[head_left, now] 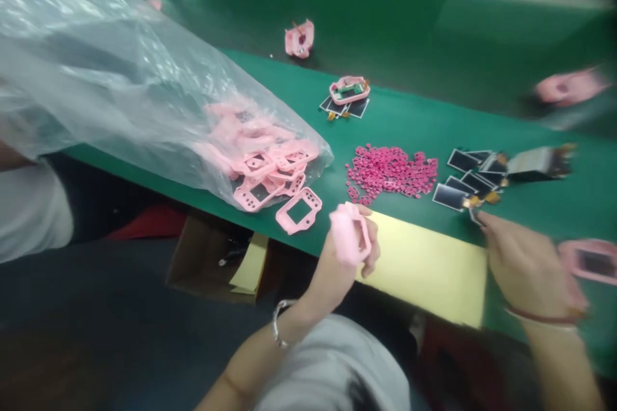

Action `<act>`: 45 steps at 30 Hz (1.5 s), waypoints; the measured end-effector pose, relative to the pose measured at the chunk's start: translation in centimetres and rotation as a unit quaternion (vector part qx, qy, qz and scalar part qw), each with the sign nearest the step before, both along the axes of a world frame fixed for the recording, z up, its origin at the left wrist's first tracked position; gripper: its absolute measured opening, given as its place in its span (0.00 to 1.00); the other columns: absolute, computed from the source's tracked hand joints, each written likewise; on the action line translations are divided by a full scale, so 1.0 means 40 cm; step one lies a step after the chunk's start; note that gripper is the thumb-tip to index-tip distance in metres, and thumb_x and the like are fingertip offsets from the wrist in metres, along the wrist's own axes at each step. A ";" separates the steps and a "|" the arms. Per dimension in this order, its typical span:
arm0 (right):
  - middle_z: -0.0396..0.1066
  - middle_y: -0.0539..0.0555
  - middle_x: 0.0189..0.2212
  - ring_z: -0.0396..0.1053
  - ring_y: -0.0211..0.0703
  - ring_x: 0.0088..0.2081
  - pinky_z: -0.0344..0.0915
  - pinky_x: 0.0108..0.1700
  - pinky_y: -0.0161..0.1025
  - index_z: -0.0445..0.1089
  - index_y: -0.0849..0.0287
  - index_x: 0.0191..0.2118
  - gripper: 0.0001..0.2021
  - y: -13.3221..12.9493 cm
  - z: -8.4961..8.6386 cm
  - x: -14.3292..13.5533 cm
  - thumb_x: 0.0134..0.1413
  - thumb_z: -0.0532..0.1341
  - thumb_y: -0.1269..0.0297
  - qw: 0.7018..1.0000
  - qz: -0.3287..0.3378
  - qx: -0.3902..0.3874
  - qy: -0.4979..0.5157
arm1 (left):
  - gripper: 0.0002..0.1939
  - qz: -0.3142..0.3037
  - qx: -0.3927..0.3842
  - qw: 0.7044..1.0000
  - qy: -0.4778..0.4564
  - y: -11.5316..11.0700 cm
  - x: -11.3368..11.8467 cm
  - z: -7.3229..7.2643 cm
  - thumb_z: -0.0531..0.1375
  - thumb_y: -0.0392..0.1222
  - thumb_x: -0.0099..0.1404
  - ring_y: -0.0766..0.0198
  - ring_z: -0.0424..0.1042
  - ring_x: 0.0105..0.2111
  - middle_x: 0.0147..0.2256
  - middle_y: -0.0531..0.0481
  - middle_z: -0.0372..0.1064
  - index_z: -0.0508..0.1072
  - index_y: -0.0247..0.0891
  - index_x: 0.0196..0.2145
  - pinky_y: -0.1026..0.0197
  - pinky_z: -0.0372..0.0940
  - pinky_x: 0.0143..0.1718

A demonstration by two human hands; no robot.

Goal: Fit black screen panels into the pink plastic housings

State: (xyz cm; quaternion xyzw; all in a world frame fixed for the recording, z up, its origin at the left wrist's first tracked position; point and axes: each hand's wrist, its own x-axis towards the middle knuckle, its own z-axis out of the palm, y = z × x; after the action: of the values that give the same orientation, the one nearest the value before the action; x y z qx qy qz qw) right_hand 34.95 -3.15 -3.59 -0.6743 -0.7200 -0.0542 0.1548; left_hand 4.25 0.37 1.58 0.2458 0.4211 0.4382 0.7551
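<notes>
My left hand (333, 273) is closed around a pink plastic casing (348, 236) with a window-like opening, held up over the near table edge. My right hand (523, 263) reaches to a pile of small display screens (465, 185) with orange ribbon ends. Its fingers are pinched at the pile's near side; what they grip is blurred. A yellow sheet (424, 270) lies between my hands. Beyond it are many tiny magenta plastic pieces (390, 170) in a heap. Left of my left hand lies a loose pink front frame (299, 210).
A clear plastic bag (159, 70) spills pink frames (260, 183) onto the green table (414, 122). Farther back, a pink shell with a circuit board (350, 90) sits on several screens. A screen stack (533, 164) and another pink frame (590, 261) lie right. Another person's sleeve (31, 212) shows left.
</notes>
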 end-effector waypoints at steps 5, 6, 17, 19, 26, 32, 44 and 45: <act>0.71 0.52 0.21 0.69 0.41 0.21 0.63 0.26 0.38 0.75 0.61 0.43 0.17 -0.031 0.094 -0.148 0.71 0.53 0.56 0.967 -0.161 0.054 0.190 | 0.13 -0.028 0.112 0.959 0.257 -0.014 -0.026 -0.031 0.55 0.48 0.75 0.71 0.60 0.22 0.25 0.56 0.60 0.73 0.38 0.48 0.70 0.56 0.21; 0.70 0.49 0.21 0.67 0.38 0.19 0.62 0.24 0.35 0.74 0.60 0.46 0.15 -0.035 0.117 -0.191 0.71 0.55 0.57 0.957 -0.138 0.011 0.253 | 0.14 -0.055 0.111 0.961 0.248 -0.014 -0.030 -0.030 0.54 0.49 0.75 0.71 0.59 0.20 0.24 0.56 0.59 0.73 0.37 0.47 0.69 0.56 0.20; 0.79 0.53 0.38 0.74 0.45 0.44 0.65 0.56 0.49 0.75 0.58 0.50 0.18 -0.067 0.176 -0.388 0.57 0.65 0.82 0.976 0.119 0.068 0.171 | 0.18 -0.127 0.095 0.976 0.151 -0.040 -0.015 -0.009 0.49 0.52 0.78 0.68 0.66 0.18 0.21 0.57 0.64 0.71 0.41 0.52 0.68 0.60 0.20; 0.79 0.52 0.38 0.74 0.46 0.44 0.64 0.56 0.52 0.75 0.57 0.49 0.17 -0.068 0.165 -0.396 0.58 0.65 0.82 0.969 0.102 0.067 0.213 | 0.16 -0.114 0.089 0.979 0.145 -0.042 -0.012 -0.009 0.49 0.52 0.78 0.69 0.67 0.19 0.23 0.57 0.65 0.70 0.42 0.51 0.69 0.60 0.20; 0.80 0.51 0.38 0.71 0.44 0.41 0.64 0.52 0.50 0.75 0.56 0.47 0.14 -0.066 0.159 -0.399 0.59 0.65 0.80 0.961 0.068 0.046 0.265 | 0.16 -0.118 0.100 0.978 0.141 -0.045 -0.011 -0.015 0.49 0.51 0.78 0.71 0.68 0.19 0.27 0.55 0.68 0.70 0.42 0.51 0.70 0.61 0.19; 0.78 0.48 0.33 0.70 0.43 0.38 0.58 0.58 0.55 0.77 0.55 0.46 0.13 -0.064 0.168 -0.402 0.59 0.66 0.78 0.967 0.046 0.061 0.243 | 0.15 -0.101 0.118 0.980 0.127 -0.042 -0.006 -0.005 0.49 0.50 0.79 0.74 0.67 0.19 0.26 0.57 0.64 0.70 0.40 0.50 0.72 0.61 0.19; 0.78 0.48 0.33 0.70 0.42 0.38 0.60 0.55 0.52 0.76 0.55 0.45 0.13 -0.079 0.168 -0.410 0.59 0.66 0.79 0.959 0.039 0.076 0.269 | 0.14 -0.099 0.142 0.973 0.151 -0.047 -0.004 -0.001 0.49 0.48 0.79 0.74 0.67 0.19 0.25 0.58 0.66 0.70 0.39 0.50 0.73 0.61 0.20; 0.78 0.48 0.33 0.70 0.42 0.38 0.60 0.54 0.52 0.76 0.55 0.45 0.13 -0.079 0.167 -0.409 0.59 0.66 0.79 0.959 0.043 0.073 0.271 | 0.14 -0.102 0.142 0.973 0.154 -0.046 -0.004 0.001 0.49 0.48 0.79 0.74 0.67 0.19 0.25 0.57 0.66 0.70 0.39 0.50 0.72 0.61 0.20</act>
State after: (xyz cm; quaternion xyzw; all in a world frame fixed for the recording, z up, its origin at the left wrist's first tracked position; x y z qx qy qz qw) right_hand 18.58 -6.31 3.08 -0.6193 -0.6733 0.0849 0.3949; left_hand 4.08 -1.48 1.61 0.4563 0.4383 0.3714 0.6795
